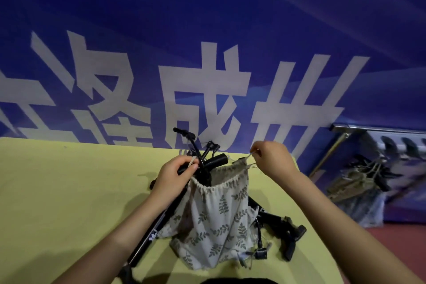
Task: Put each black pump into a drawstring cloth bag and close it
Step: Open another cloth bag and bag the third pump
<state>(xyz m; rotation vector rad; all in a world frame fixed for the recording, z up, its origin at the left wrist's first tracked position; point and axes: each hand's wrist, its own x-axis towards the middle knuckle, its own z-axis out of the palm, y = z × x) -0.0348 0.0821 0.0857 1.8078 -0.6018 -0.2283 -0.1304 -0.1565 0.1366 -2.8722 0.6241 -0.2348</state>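
Observation:
A cream drawstring cloth bag [219,219] with a green leaf print hangs upright over the yellow table [57,191]. A black pump [207,159] stands inside it, its handle and hose sticking out of the gathered mouth. My left hand [175,175] pinches the left drawstring beside the pump's handle. My right hand [272,157] pinches the right drawstring and holds it out from the bag's mouth. A second black pump [147,237] lies slanted on the table under my left forearm. More black pump parts [285,233] lie to the right of the bag.
A blue banner [207,53] with large white characters rises right behind the table. At the right, beyond the table's edge, a clear sack [364,189] on the red floor holds several filled leaf-print bags, beside a metal rail [378,129].

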